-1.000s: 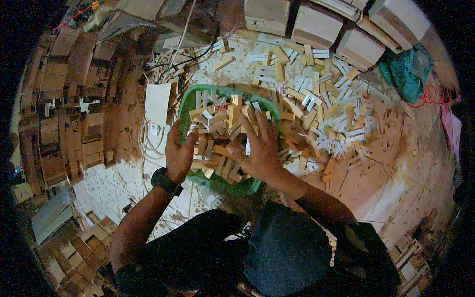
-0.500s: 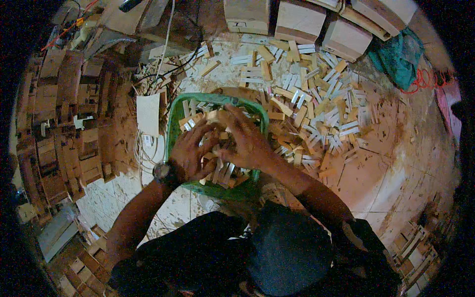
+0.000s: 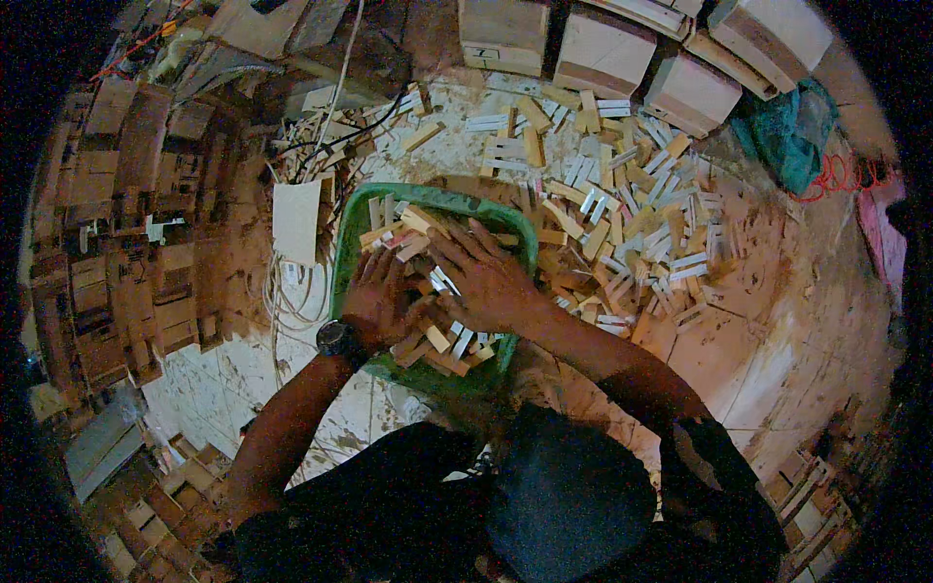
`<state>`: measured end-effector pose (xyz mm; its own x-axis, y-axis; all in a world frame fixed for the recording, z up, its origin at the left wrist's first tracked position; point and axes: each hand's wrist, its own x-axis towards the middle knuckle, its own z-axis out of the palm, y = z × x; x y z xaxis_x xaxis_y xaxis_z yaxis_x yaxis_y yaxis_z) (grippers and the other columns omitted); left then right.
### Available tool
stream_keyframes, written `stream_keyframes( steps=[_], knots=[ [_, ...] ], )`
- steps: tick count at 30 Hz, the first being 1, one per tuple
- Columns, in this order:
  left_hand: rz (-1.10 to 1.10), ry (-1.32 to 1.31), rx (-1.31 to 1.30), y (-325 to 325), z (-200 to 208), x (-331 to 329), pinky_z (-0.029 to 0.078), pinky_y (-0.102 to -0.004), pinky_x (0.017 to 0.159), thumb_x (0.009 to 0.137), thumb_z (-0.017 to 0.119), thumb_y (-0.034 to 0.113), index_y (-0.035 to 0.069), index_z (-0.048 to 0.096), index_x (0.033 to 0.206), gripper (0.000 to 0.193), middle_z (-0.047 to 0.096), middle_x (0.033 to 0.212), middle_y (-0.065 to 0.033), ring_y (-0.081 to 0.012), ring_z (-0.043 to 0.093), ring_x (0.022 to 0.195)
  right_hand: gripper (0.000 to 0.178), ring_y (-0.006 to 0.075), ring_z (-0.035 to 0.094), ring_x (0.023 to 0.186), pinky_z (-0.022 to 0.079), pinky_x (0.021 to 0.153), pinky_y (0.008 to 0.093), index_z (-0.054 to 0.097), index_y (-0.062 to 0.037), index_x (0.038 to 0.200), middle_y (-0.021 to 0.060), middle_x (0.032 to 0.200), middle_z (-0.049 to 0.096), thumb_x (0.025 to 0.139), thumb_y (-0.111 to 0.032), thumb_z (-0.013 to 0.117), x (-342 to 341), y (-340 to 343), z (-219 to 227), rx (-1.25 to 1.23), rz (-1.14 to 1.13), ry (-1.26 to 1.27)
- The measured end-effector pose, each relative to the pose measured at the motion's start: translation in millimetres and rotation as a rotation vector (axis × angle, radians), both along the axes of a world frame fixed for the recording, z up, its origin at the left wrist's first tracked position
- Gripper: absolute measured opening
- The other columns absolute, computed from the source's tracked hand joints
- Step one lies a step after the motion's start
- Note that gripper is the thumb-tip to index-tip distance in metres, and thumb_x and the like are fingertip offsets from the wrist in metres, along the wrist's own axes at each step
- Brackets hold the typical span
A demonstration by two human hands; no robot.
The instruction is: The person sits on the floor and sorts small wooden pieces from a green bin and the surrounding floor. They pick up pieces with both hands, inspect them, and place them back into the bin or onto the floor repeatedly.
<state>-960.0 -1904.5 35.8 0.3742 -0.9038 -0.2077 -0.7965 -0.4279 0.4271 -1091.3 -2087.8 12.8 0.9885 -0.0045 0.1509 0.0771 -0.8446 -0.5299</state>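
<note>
In front of me stands a green plastic basket [image 3: 525,255], filled with short wooden blocks [image 3: 437,337], some of them with white or silvery faces. My left hand [image 3: 377,299], with a watch [image 3: 334,339] on its wrist, rests on the blocks at the basket's left side, its fingers extended. Over the middle and right of the pile lies my right hand [image 3: 486,280], fingers stretched out and a little apart. A few light blocks [image 3: 422,222] stick up just beyond the fingertips. Neither hand visibly grips a block; the undersides of both palms are hidden.
Many loose wood pieces [image 3: 622,209] lie scattered over the floor beyond and right of the basket. Pale boxes [image 3: 604,49] line the far side, near a teal cloth bag [image 3: 792,131]. Stacked wood [image 3: 180,291] fills the left; cables [image 3: 292,301] run beside a white board [image 3: 295,222].
Both hands have flattened out from a curled pose over the blocks. The right fingers have spread, and more of the blocks in the basket show. The whole view has shifted slightly.
</note>
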Motion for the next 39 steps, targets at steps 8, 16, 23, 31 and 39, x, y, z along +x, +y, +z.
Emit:
stream_keyframes(
  steps=[8,16,23,31,39],
  knots=[
    [-0.056,-0.129,-0.122,-25.5,-13.4,60.5,0.024,-0.053,0.111,0.085,0.058,0.041,0.005,0.038,0.141,0.069,0.03,0.147,-0.0248,-0.045,0.024,0.137,0.057,0.0316,0.037,0.132,0.025,0.113,0.0455,0.058,-0.002,0.119,0.0167,0.138,0.044,0.079,-0.042,0.063,30.5,-1.4,-6.1,0.094,0.22,0.024],
    [-0.245,-0.123,0.225,-10.7,-6.7,32.0,0.012,-0.0523,0.114,0.088,0.051,0.048,0.003,0.039,0.141,0.071,0.023,0.151,-0.0256,-0.0428,0.018,0.141,0.055,0.0347,0.055,0.111,0.047,0.094,0.0423,0.053,-0.0081,0.125,0.0176,0.122,0.055,0.073,-0.016,0.069,33.7,-87.7,-22.8,0.304,-0.348,-0.181],
    [-0.136,-0.094,0.008,-56.0,26.1,64.3,0.026,-0.0516,0.109,0.087,0.053,0.046,-0.001,0.045,0.132,0.066,0.057,0.121,-0.0277,-0.0423,0.055,0.113,0.1,0.0451,0.015,0.139,0.022,0.108,0.0643,0.028,-0.0276,0.147,0.0204,0.151,0.02,0.063,-0.032,0.083,114.6,-157.0,-85.3,-0.215,-0.319,0.445],
    [0.239,-0.184,0.133,-169.4,-90.1,175.4,0.053,-0.0479,0.074,0.085,0.058,0.046,0.0,0.051,0.125,0.061,0.064,0.104,-0.0274,-0.0409,0.065,0.086,0.089,0.0473,0.021,0.135,0.028,0.108,0.0595,0.048,-0.014,0.134,0.0199,0.15,0.015,0.055,-0.03,0.085,112.2,-145.3,-114.5,-0.101,-0.407,0.313],
    [0.403,-0.311,0.269,-242.6,-206.0,223.2,0.054,-0.0469,0.074,0.088,0.057,0.045,0.005,0.026,0.143,0.075,0.063,0.104,-0.0238,-0.0369,0.066,0.09,0.084,0.0461,0.025,0.133,0.034,0.105,0.0549,0.045,-0.0109,0.132,0.0206,0.141,0.025,0.058,-0.025,0.082,78.0,-152.0,-93.2,0.094,-0.549,0.253]
  ],
)
